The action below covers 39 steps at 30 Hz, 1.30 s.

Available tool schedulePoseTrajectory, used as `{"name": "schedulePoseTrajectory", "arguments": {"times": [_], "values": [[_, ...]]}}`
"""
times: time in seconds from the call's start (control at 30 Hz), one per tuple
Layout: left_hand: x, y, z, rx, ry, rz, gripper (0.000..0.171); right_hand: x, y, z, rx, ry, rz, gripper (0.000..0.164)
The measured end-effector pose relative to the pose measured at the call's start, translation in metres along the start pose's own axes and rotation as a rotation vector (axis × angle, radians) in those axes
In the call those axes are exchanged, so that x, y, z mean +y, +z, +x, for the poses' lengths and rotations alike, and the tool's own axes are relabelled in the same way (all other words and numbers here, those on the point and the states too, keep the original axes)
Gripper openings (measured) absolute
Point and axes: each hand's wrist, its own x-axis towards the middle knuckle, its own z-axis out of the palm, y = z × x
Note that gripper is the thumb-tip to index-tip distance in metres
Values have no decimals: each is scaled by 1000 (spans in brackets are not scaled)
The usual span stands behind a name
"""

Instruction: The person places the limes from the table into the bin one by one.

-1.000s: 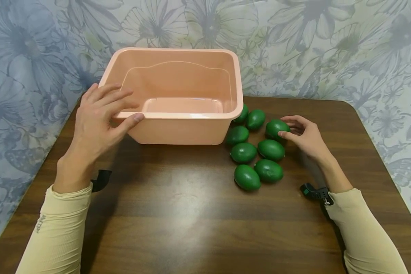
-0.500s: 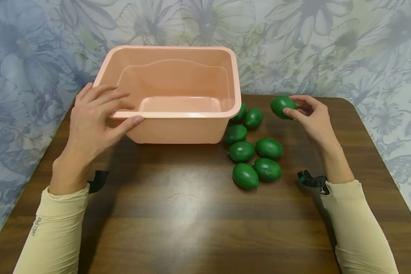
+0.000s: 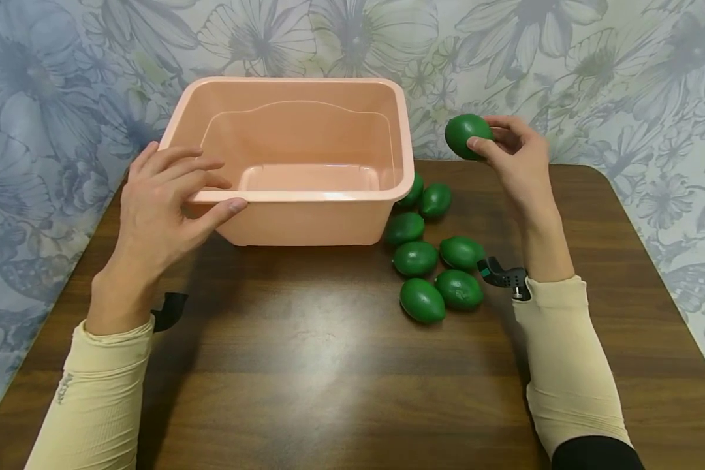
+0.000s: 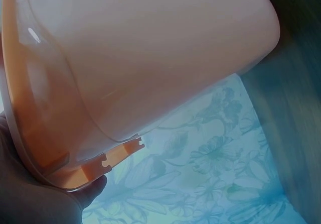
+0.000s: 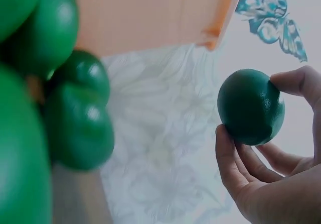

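A peach plastic tub [image 3: 305, 222] stands at the back of the wooden table. My left hand [image 3: 158, 209] grips its front left corner, thumb along the front rim and fingers reaching over the inside; the left wrist view shows the hand [image 4: 30, 184] at the rim from below. My right hand [image 3: 523, 160] holds a dark green lime [image 3: 465, 136] up in the air, right of the tub and above rim height. In the right wrist view, thumb and fingertips pinch this lime [image 5: 251, 106] from opposite sides. Inside the tub, only bare walls and floor show.
Several more limes [image 3: 416, 259] lie clustered on the table [image 3: 305, 378], against and in front of the tub's right side. The floral wallpapered wall [image 3: 611, 85] rises right behind the table. A black wrist mount [image 3: 505, 275] juts from the right sleeve.
My right hand has lifted the lime off the table from the cluster's right edge, raised it, then brought it slightly left toward the tub. My left hand stays on the rim.
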Motion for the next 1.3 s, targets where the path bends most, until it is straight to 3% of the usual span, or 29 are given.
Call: {"name": "schedulePoseTrajectory", "arguments": {"times": [0.3, 0.53, 0.7, 0.97, 1.3], "values": [[1, 1, 0, 12, 11, -14, 53, -29, 38, 7, 82, -62, 109, 36], [3, 5, 3, 1, 1, -16, 43, -46, 73, -7, 53, -209, -46, 36], [3, 6, 4, 7, 2, -12, 45, -46, 92, -14, 43, -263, -61, 37], [4, 8, 3, 25, 13, -13, 45, -40, 106, -18, -12, -341, -126, 42], [5, 7, 4, 22, 15, -7, 48, -39, 110, -21, -3, -352, -165, 42]]}}
